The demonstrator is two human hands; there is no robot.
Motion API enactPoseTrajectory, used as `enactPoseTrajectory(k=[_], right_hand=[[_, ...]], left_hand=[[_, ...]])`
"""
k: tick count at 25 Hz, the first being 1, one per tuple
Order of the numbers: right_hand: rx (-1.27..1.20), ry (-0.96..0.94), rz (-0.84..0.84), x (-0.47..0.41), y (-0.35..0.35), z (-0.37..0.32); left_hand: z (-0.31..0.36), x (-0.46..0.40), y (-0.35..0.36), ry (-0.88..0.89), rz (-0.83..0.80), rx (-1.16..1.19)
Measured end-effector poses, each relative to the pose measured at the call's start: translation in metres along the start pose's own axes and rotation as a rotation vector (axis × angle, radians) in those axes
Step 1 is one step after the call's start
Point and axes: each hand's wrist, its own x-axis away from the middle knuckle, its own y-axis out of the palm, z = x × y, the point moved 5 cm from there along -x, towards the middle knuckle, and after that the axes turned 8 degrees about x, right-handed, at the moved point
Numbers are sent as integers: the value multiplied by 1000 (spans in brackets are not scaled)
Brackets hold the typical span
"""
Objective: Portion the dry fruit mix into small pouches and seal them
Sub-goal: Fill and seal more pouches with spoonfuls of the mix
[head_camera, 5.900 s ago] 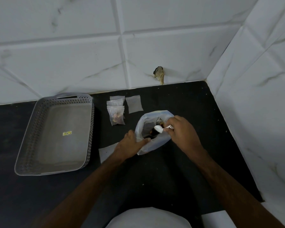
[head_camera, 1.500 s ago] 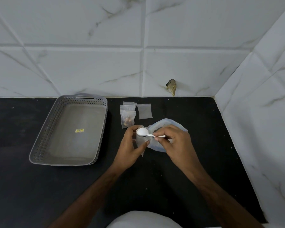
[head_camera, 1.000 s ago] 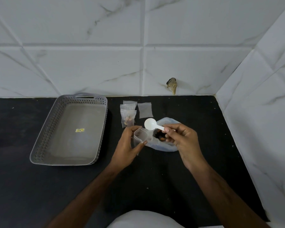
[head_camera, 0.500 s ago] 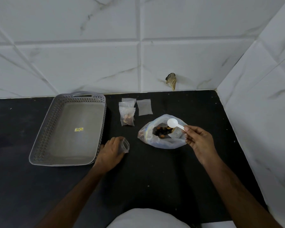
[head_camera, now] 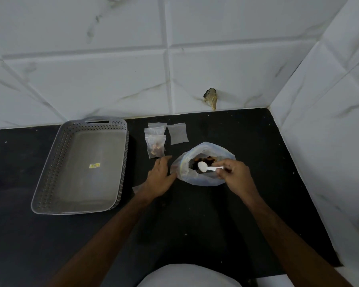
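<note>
Black countertop [head_camera: 195,224] in corner; white marble-veined wall tiles [head_camera: 91,79]; dim light.

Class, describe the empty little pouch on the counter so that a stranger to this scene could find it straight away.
Start at the grey perforated basket on the black counter and look right, towards the tiled wall. Past the filled pouches lies a single flat pouch, just behind the big open bag of fruit mix. Unlike its neighbours, it shows no fruit and lies alone.

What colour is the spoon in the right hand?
White: the spoon, held over the open bag, shows clearly in the head view.
</note>
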Motion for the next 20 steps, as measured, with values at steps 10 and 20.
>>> enactPoseTrajectory(k=[10, 20], right_hand=[[231, 370, 821, -38, 52, -13], [-481, 7, 657, -35, 45, -26]], left_hand=[[-1, -34, 19, -129, -26, -72], [5, -27, 11, -78, 132, 328]])
